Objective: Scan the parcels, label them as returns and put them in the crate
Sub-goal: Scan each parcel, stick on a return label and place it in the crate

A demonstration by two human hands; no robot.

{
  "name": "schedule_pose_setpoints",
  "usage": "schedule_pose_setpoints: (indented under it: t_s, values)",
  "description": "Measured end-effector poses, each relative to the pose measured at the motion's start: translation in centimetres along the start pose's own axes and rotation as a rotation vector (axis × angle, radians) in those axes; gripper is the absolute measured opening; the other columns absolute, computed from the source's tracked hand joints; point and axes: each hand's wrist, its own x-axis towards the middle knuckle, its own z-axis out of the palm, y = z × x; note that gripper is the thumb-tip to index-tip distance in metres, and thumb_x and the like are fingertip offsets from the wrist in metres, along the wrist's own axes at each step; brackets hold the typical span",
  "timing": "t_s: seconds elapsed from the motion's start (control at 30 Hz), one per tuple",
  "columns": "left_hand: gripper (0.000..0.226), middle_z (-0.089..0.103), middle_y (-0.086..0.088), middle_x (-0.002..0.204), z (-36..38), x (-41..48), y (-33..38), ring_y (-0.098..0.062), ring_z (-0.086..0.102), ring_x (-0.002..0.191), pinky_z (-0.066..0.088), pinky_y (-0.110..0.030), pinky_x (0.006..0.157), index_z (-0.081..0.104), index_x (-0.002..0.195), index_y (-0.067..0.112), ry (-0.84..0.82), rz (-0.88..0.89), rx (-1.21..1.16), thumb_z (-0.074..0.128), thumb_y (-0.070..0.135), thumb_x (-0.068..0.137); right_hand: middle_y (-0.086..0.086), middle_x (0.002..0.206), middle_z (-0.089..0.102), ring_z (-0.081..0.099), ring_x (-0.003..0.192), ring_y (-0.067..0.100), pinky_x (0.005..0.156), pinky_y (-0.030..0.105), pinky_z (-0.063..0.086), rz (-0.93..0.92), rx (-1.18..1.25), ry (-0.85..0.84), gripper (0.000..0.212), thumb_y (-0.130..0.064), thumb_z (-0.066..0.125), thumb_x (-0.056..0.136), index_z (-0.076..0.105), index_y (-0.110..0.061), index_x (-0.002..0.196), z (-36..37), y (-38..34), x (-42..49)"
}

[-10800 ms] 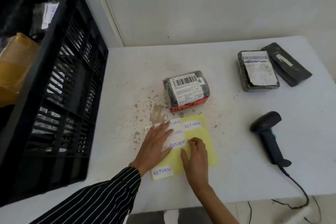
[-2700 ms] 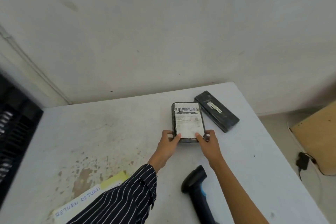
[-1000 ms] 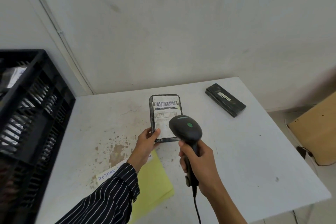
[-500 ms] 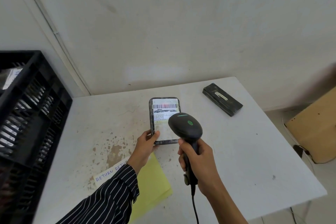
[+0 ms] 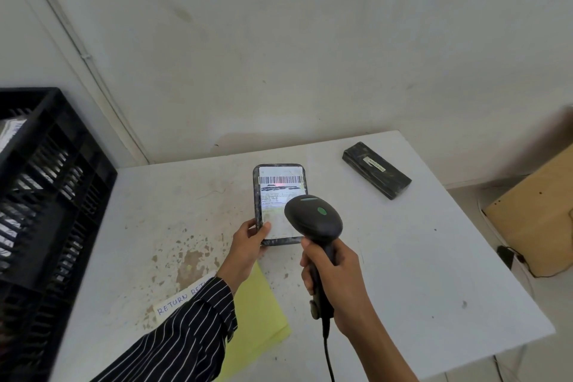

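Observation:
My left hand (image 5: 248,242) grips the lower left corner of a black parcel (image 5: 279,192) with a white barcode label, tilted up above the white table (image 5: 418,273). My right hand (image 5: 335,282) grips the handle of a black barcode scanner (image 5: 313,220), whose head points at the label; a faint red glow shows below the barcode. A second long black parcel (image 5: 376,169) lies flat at the table's far right. A yellow sheet (image 5: 260,310) with white RETURN labels (image 5: 176,302) lies near the front edge, partly under my left sleeve. The black crate (image 5: 46,195) stands at the left.
The crate's slatted wall borders the table's left side, with parcels visible inside. A brown cardboard box (image 5: 536,217) sits on the floor right of the table, beside a plug and cable. The scanner's cable hangs off the table's front edge. The wall stands just behind the table.
Since a second ago the parcel and scanner have stayed almost in place, and a red glow has appeared on the label. Earlier both hands took this parcel from the far right.

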Motion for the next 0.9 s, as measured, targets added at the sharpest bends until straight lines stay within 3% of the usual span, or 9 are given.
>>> schedule_pose_setpoints:
  t_s: [0.23,0.9]
  values:
    - [0.043,0.061,-0.014,0.122,-0.3,1.2,0.1,-0.029,0.059,0.112,0.046,-0.048,0.101,0.047,0.131,0.005,0.031,-0.014,0.025,0.06,0.017,0.092,0.005,0.054,0.051,0.044,0.042,0.015,0.046,0.022,0.042,-0.018,-0.012,0.002,0.018,-0.019,0.061,0.09,0.056,-0.003,0.084,0.4,-0.4,0.6]
    - [0.037,0.064,-0.01,0.114,-0.3,1.5,0.3,-0.025,0.062,0.106,0.05,-0.042,0.096,0.047,0.128,0.006,0.029,0.013,-0.049,0.057,0.014,0.094,0.004,0.06,0.054,0.045,0.044,0.015,0.047,0.025,0.042,-0.009,0.007,-0.001,0.021,-0.021,0.063,0.088,0.055,-0.002,0.086,1.0,-1.0,1.0]
